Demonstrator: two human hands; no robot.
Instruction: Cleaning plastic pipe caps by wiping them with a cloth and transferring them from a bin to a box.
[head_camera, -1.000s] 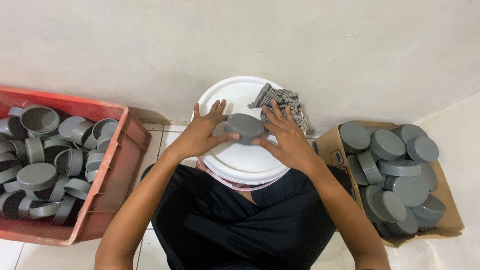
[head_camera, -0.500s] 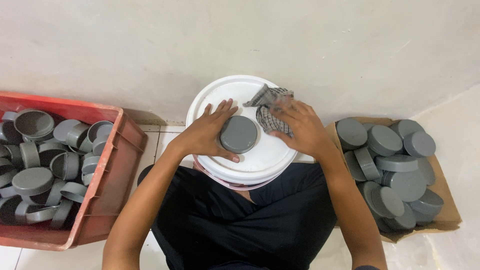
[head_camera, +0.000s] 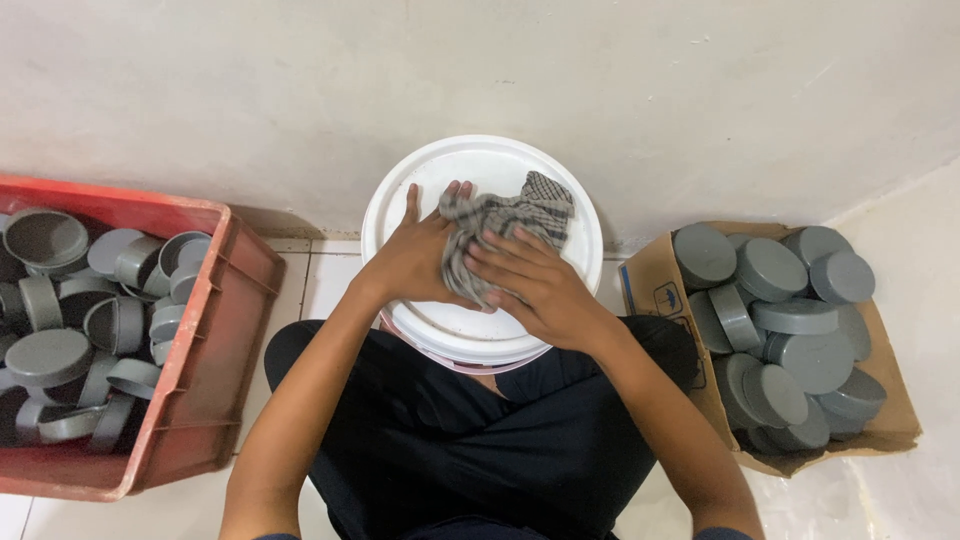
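Underneath, pale tiled floor against plain off-white wall.

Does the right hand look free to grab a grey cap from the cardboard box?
Probably yes: the box sits open beside the right hand, caps exposed on top, though the hand is on the cloth.
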